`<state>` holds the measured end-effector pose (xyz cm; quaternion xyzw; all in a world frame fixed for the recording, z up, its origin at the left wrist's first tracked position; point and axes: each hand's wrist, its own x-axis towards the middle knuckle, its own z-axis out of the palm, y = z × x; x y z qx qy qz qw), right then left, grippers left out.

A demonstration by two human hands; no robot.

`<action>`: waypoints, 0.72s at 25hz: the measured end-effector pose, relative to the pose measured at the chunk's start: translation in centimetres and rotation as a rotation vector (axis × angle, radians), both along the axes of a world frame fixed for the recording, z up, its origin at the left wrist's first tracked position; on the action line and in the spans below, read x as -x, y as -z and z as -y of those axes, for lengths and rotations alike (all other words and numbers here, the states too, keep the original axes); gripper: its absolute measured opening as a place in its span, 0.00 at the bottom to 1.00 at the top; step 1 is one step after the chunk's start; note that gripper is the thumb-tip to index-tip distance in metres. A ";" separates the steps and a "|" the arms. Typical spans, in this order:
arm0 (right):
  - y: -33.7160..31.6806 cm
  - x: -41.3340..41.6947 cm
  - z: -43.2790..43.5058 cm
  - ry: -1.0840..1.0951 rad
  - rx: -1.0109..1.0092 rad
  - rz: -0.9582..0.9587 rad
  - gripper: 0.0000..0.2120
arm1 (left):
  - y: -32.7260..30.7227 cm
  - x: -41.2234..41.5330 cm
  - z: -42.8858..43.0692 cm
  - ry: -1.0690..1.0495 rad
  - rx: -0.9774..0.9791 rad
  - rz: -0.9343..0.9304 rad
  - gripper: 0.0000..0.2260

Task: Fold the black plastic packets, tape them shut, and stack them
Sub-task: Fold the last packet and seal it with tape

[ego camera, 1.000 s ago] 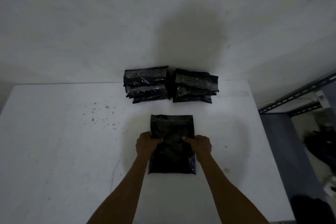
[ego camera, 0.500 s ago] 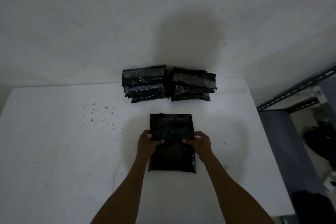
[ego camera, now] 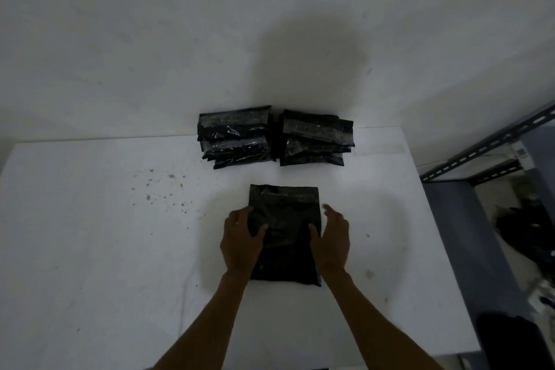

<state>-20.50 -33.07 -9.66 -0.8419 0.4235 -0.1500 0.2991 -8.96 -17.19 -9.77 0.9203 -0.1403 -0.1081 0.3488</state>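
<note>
We are pressing the black packet (ego camera: 285,219) flat on the table (ego camera: 90,249).
Our left hand (ego camera: 241,239) and right hand (ego camera: 330,237) are lying open on its side edges; it is looking light, limp and slippery, best pinched at the corners.

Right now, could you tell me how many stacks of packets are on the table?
2: left stack and right stack, side by side at the table's far edge; none seems hidden.

Left hand (ego camera: 241,242), right hand (ego camera: 332,242) touching black packet (ego camera: 285,210), white table (ego camera: 105,249)
</note>
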 end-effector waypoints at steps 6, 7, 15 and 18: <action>2.6 1.6 -1.5 -0.622 0.342 -0.088 0.16 | 2.0 1.2 0.3 0.498 -0.137 0.190 0.16; 2.6 1.8 -1.3 -0.603 0.347 -0.129 0.16 | 1.9 1.1 0.3 0.455 -0.167 0.154 0.19; 1.4 0.8 -1.6 -0.590 0.346 -0.197 0.16 | 1.3 0.9 0.1 0.439 -0.292 0.320 0.17; 1.5 0.4 -1.4 -0.616 0.344 -0.185 0.15 | 1.5 0.8 0.2 0.471 -0.270 0.311 0.16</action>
